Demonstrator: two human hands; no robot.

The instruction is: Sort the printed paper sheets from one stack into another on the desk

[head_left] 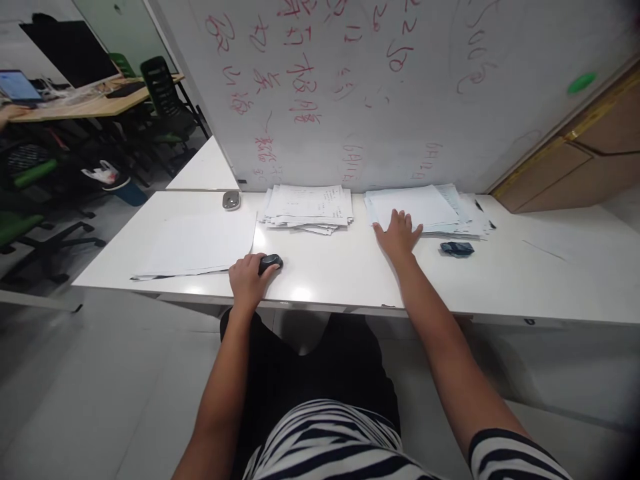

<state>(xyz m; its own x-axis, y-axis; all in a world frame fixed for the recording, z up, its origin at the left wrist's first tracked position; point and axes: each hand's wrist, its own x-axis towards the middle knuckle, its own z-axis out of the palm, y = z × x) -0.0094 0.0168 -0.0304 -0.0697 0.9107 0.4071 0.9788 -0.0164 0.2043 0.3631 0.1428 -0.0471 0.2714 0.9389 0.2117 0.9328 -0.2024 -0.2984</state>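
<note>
Nearest, at the front edge of the white table: left hand closed over a small dark device, fingers wrapped round its near end, just right of loose white sheets. Further in: right hand flat and open, fingers spread, gripping nothing, fingertips on the near edge of the right paper stack, a dark blue object just beside. Beyond: middle paper stack, grey round object, whiteboard with red writing.

Single head-worn view, forward and down, close over white table, facing whiteboard.
</note>
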